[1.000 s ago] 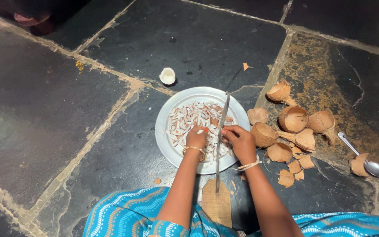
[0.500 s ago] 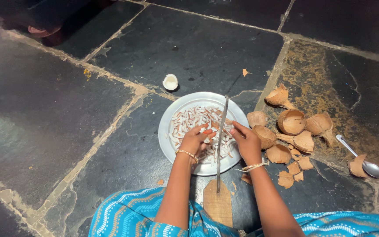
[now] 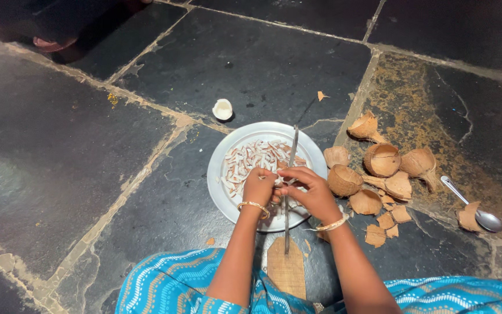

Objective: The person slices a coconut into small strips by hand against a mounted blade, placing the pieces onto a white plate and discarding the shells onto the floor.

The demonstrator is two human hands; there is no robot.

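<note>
A round metal plate (image 3: 223,174) lies on the dark stone floor, holding several white coconut slices (image 3: 251,158). An upright blade (image 3: 290,168) on a wooden base (image 3: 286,270) stands over the plate's near edge. My left hand (image 3: 259,187) and my right hand (image 3: 309,189) meet at the blade, fingers pinched together on a small coconut piece (image 3: 278,181), which is mostly hidden. Each wrist bears a gold bangle.
Broken brown coconut shells (image 3: 382,160) and shell chips lie right of the plate. A metal spoon (image 3: 472,204) rests at far right. A small white coconut piece (image 3: 223,109) sits beyond the plate. My blue patterned garment (image 3: 169,285) fills the bottom edge.
Both hands have drawn closer together at the blade over the plate. The view has shifted slightly.
</note>
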